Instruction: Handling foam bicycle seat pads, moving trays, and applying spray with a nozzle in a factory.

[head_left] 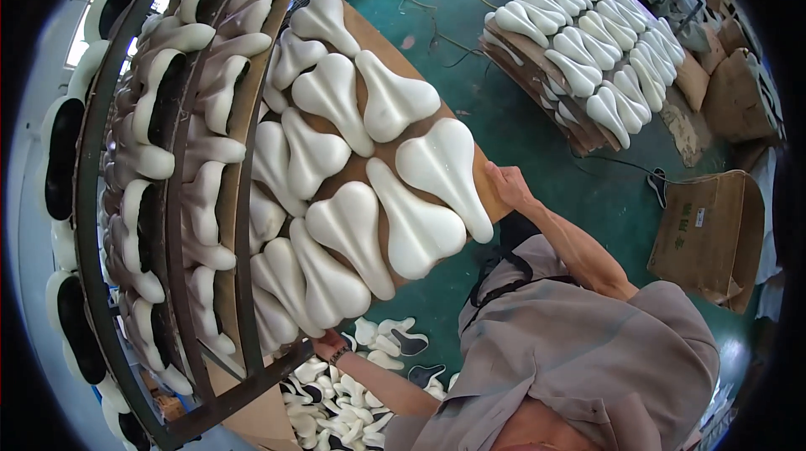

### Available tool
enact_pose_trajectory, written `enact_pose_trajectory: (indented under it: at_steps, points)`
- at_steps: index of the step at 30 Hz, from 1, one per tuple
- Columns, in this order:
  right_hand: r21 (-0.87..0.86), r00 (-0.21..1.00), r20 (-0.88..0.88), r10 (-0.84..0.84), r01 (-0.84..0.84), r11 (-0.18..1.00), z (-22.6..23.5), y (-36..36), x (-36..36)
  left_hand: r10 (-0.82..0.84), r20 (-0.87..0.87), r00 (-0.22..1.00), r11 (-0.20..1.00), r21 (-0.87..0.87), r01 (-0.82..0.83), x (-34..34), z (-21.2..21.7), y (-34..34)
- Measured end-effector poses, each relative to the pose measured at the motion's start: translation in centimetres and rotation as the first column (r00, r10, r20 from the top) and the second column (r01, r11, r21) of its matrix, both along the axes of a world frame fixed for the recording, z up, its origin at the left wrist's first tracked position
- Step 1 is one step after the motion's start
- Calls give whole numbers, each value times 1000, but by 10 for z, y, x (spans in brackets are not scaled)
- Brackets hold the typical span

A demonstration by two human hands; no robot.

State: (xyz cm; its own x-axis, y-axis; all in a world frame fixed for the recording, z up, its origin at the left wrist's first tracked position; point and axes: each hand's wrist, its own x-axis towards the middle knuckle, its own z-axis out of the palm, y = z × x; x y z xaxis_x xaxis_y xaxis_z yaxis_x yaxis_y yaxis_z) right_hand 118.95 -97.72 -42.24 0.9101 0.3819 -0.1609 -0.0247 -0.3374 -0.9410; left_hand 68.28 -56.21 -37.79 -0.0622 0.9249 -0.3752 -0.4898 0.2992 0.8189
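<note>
A brown wooden board point(379, 41) carries several white saddle-shaped foam pieces point(417, 224) and lies level with the metal rack. My left hand point(330, 344), with a watch on its wrist, grips the board's near lower corner. My right hand point(507, 186) holds the board's right edge beside the largest white piece. Both forearms reach up from my grey-shirted body at the bottom.
A dark metal rack point(172, 199) at the left holds more boards of white and black-lined pieces. Another loaded stack of boards point(579, 136) stands at the upper right on the green floor. Cardboard boxes point(709, 237) sit at the right. Loose white pieces point(336, 405) lie below.
</note>
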Motion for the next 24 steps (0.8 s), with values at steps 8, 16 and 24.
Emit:
enact_pose_trajectory:
  at_steps: [8, 16, 24]
  points:
    - [-23, 999, 36, 16, -15, 1000, -2, 26, 62, 120, -122, 985, 987, -88, -132, 27, -16, -16]
    - [-149, 957, 128, 259, -239, 959, 14, 141, 228, 192, -34, 981, 969, -150, -195, 103, -16, -20]
    - [-52, 993, 116, 29, -23, 998, 103, 315, 454, 42, 295, 955, 996, -86, -17, 283, -11, 7]
